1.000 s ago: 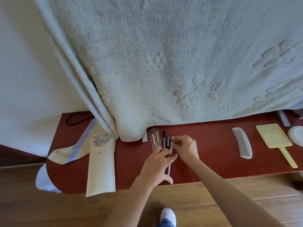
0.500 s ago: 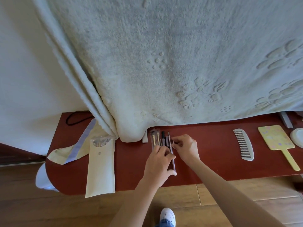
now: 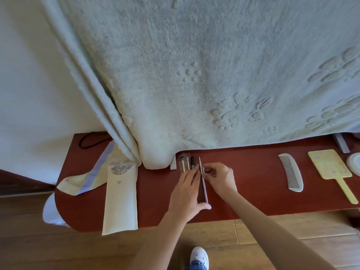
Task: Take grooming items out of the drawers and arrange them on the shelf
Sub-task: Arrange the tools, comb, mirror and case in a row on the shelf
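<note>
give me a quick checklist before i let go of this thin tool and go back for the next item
1. Thin tool lying flat on the shelf: cannot tell, both hands on it.
2. Tool parallel with the small tools beside it: ok, roughly aligned.
3. Left hand and right hand both have a grip on it: ok.
4. Tool clear of the shelf's front edge: ok.
5. Comb and hand mirror undisturbed on the right: ok.
6. Cream pouch fully on the shelf: not ok, it overhangs the front.

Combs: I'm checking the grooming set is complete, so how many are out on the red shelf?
1. The pale comb lies flat right of both hands, beside the yellow hand mirror. The hanging towel covers the shelf's back edge, so another could be hidden.
</note>
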`<state>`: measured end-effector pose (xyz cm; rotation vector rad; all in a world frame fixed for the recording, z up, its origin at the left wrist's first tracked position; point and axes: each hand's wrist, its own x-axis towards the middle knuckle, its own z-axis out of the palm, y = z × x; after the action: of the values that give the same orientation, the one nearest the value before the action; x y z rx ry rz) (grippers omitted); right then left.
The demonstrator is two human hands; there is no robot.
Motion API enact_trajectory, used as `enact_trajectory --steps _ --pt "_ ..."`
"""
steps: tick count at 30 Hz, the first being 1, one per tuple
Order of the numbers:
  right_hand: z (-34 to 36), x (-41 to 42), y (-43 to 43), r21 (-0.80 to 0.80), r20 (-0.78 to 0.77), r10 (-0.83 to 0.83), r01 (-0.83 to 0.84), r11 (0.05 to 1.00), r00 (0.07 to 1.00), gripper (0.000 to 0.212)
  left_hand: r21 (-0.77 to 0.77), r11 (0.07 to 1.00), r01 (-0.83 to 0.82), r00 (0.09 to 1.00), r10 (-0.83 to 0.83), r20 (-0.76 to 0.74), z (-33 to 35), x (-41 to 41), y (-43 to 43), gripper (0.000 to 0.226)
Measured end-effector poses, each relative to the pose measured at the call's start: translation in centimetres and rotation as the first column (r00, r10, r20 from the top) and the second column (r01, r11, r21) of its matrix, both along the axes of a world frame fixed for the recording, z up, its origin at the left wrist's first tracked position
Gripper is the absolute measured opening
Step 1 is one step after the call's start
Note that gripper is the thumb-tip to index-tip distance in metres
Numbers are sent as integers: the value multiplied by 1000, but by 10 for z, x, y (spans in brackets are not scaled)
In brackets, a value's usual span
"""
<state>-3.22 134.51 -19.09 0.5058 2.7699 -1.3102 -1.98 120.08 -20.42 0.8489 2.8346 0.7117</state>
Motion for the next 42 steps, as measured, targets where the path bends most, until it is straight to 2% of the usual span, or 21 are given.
enact_trajectory --steps 6,8,12,18,27,33,42 --pt "0 -1 -1 9 37 -6 5 1000 999 24 28 996 -88 996 88 8 2 3 0 103" --pt "-2 -1 0 23 42 -10 9 1000 999 24 21 986 -164 986 164 -9 3 3 -1 90" --pt "-2 -1 -1 36 45 -16 14 999 999 27 -8 974 -224 971 223 -88 -2 -2 -6 47" --pt "-3 0 -2 40 46 -18 16 999 999 27 -23 985 -172 985 171 -30 -7 -5 -7 49" --pt "-2 2 -1 60 29 -45 43 997 999 34 -31 976 -216 976 216 -2 -7 -5 -2 56" --pt "-3 4 -2 57 23 -44 43 997 999 37 -36 970 -242 970 242 -17 -2 -2 -5 49" --pt "3 6 6 53 16 -71 70 996 997 36 -57 965 -255 966 252 -65 2 0 -1 51"
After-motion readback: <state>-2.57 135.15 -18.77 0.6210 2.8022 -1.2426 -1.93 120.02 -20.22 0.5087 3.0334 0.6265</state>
